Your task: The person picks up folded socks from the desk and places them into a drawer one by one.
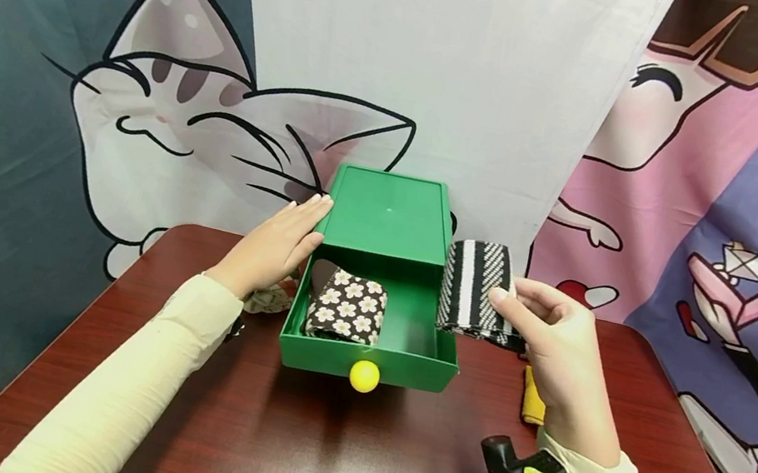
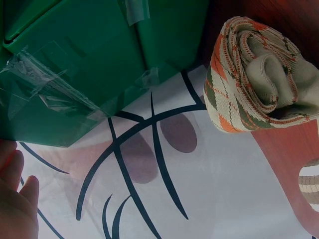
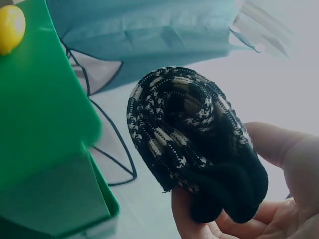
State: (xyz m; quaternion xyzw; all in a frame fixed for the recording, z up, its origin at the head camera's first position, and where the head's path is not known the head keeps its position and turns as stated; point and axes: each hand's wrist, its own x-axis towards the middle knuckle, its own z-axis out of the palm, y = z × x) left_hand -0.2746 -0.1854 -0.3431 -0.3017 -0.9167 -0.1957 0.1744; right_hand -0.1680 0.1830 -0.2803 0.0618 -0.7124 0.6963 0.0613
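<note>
My right hand (image 1: 567, 354) pinches a rolled black-and-white patterned sock (image 1: 480, 288) between thumb and fingers, above the right side of the drawer. Its coiled end faces the right wrist camera, where the sock (image 3: 194, 139) fills the middle. My left hand (image 1: 276, 246) rests with fairly straight fingers against the upper left edge of the green drawer box (image 1: 389, 213). The box's drawer (image 1: 320, 355) is pulled out and has a yellow round knob (image 1: 364, 376). Inside it, on the left, lies a folded dark sock with white flowers (image 1: 347, 307).
A rolled cream sock with orange and green lines (image 2: 264, 79) lies left of the box, partly behind my left arm. Something yellow, cloth-like (image 1: 533, 397), lies by my right wrist on the reddish-brown table (image 1: 325, 455). A cartoon-printed curtain (image 1: 442, 53) hangs behind.
</note>
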